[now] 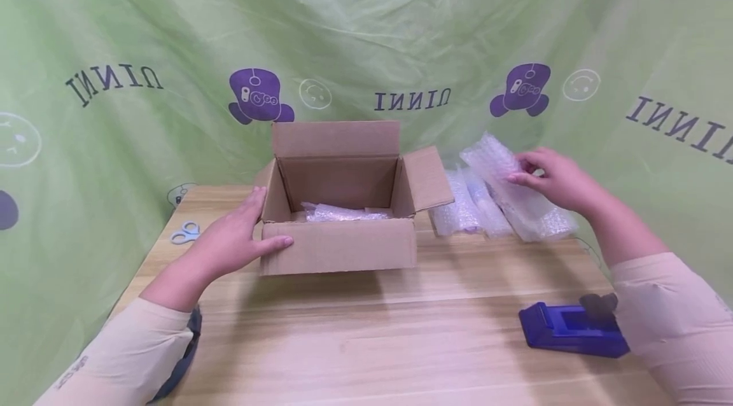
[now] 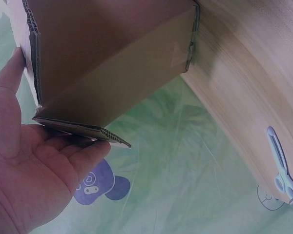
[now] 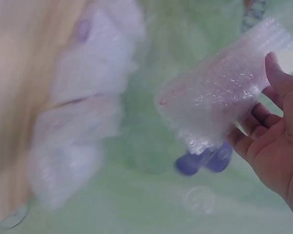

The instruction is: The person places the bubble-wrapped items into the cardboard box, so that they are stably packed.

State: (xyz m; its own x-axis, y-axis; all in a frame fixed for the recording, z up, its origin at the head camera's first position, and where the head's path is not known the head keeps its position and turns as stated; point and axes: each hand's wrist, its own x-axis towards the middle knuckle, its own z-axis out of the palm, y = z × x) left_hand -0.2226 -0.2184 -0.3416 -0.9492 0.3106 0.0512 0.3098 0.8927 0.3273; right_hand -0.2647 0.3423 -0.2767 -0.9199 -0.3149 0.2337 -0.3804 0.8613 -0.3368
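Observation:
An open cardboard box (image 1: 338,248) stands on the table with its flaps spread. My left hand (image 1: 231,237) holds its front left corner, thumb on the front face and fingers along the left flap. Inside the box lies a bubble-wrapped package (image 1: 345,213), partly hidden by the front wall. To the right, my right hand (image 1: 552,178) pinches another bubble-wrapped package (image 3: 217,87) between thumb and fingers, above the table's back edge. More bubble-wrapped packages (image 1: 458,209) lie beside the box; in the right wrist view they are blurred. What the wrapping encloses cannot be made out.
A blue tape dispenser (image 1: 572,329) sits at the front right, near the right sleeve. Light-blue scissors (image 1: 186,233) lie left of the box. Some dark curved object (image 1: 184,361) is half hidden under the left forearm. A green printed curtain (image 1: 343,24) hangs behind the wooden table (image 1: 366,342).

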